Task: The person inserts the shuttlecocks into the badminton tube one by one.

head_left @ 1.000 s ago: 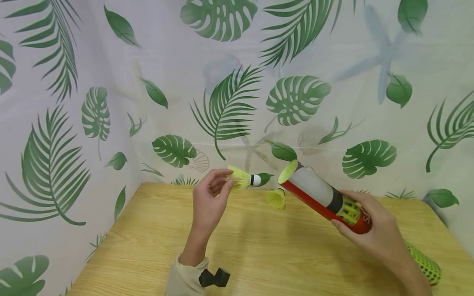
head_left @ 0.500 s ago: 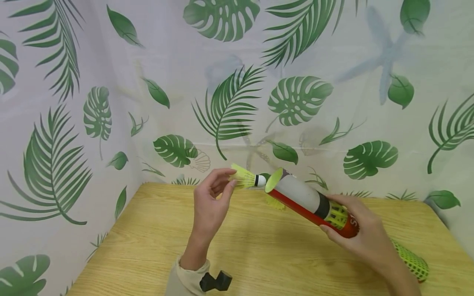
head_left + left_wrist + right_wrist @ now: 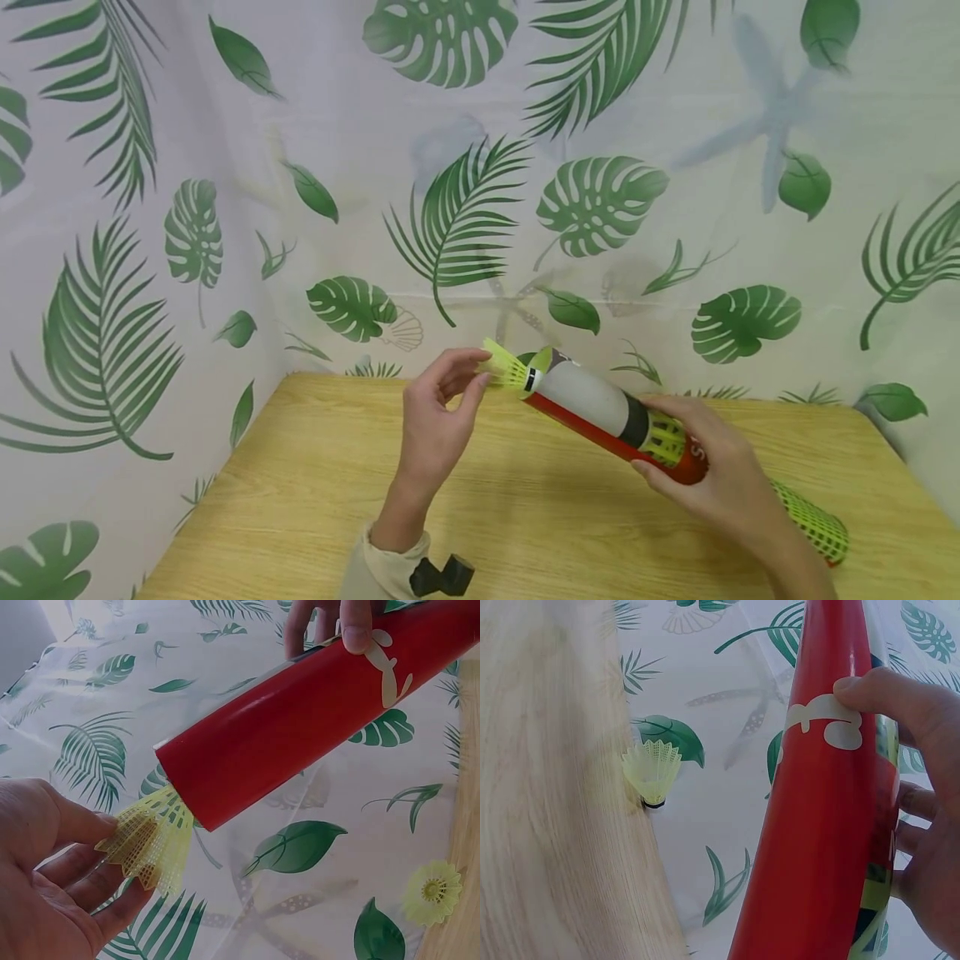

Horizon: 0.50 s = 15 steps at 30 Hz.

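My left hand (image 3: pixel 435 421) pinches a yellow shuttlecock (image 3: pixel 504 365) by the rim of its skirt, between thumb and fingers. Its white head with a black band points at the mouth of a red and grey shuttlecock tube (image 3: pixel 585 404). In the left wrist view the head is hidden behind the tube's rim. My right hand (image 3: pixel 723 467) grips the tube near its lower end and holds it tilted above the table, mouth up and to the left. A second yellow shuttlecock (image 3: pixel 654 769) is at the table's back edge; the tube mostly covers it in the head view.
A green mesh-patterned tube (image 3: pixel 813 521) lies on the wooden table (image 3: pixel 315 492), partly behind my right forearm. A white cloth (image 3: pixel 300 125) printed with green leaves hangs behind the table and along its left side.
The right hand has brought the tube left and slightly down, so its mouth now meets the shuttlecock's head. The left hand has shifted slightly right, still pinching the shuttlecock, which now tilts head-down.
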Available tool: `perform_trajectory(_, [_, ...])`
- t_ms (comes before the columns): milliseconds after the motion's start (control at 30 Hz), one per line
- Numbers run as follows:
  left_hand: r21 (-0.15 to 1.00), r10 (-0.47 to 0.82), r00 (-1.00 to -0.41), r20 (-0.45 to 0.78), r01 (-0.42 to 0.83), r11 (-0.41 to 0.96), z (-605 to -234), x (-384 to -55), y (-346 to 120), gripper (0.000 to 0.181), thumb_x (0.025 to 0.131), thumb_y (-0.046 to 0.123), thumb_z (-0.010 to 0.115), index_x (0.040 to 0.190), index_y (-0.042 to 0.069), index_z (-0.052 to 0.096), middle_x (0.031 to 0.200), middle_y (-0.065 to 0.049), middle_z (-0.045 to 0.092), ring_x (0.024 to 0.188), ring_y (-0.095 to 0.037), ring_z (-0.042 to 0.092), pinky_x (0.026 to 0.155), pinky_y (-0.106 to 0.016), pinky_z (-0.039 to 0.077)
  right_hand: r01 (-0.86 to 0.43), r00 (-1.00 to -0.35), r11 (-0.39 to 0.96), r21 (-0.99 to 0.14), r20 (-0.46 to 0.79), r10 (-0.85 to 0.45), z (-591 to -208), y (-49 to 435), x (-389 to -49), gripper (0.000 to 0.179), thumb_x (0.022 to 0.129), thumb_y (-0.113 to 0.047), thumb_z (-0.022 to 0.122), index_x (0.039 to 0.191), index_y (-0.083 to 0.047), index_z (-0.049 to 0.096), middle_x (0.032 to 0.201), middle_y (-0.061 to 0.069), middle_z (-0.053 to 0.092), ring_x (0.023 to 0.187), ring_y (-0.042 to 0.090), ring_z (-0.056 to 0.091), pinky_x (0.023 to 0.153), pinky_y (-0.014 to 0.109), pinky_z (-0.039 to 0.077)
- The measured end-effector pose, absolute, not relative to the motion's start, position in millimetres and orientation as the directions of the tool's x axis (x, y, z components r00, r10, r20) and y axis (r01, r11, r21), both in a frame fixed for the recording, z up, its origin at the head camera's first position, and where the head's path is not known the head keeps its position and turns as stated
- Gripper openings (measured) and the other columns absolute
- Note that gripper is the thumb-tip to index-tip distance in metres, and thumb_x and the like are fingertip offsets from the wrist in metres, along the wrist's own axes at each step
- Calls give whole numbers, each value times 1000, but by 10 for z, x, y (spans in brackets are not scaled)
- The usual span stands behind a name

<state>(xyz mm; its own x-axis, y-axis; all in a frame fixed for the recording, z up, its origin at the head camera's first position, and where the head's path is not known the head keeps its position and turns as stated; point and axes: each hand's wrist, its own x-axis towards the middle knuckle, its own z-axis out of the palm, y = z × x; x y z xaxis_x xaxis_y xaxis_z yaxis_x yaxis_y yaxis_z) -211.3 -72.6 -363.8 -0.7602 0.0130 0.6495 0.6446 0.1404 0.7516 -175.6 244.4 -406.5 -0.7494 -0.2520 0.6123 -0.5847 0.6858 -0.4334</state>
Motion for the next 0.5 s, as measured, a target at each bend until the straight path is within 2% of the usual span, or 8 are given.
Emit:
perform_trajectory(233, [746, 86, -761, 643, 648, 158, -3674, -2099, -667, 18, 96, 1, 71, 114, 5, 72, 102, -8, 76, 92, -22, 74, 86, -35, 60, -589, -752, 687, -426, 601, -272, -4071, 2397, -1758, 82, 70, -12, 96, 141, -24, 59, 135, -5, 60, 112, 9, 55, 81, 23, 53])
perform_trajectory(500, [751, 158, -769, 619, 639, 166, -3697, -2095, -623, 19, 96, 1, 71, 114, 7, 72, 106, -6, 76, 94, -18, 75, 88, -35, 59, -572, -758, 704, -420, 598, -259, -4086, 2374, -1741, 76, 70, -14, 96, 137, -23, 61, 128, -5, 62, 104, 10, 55, 74, 30, 57])
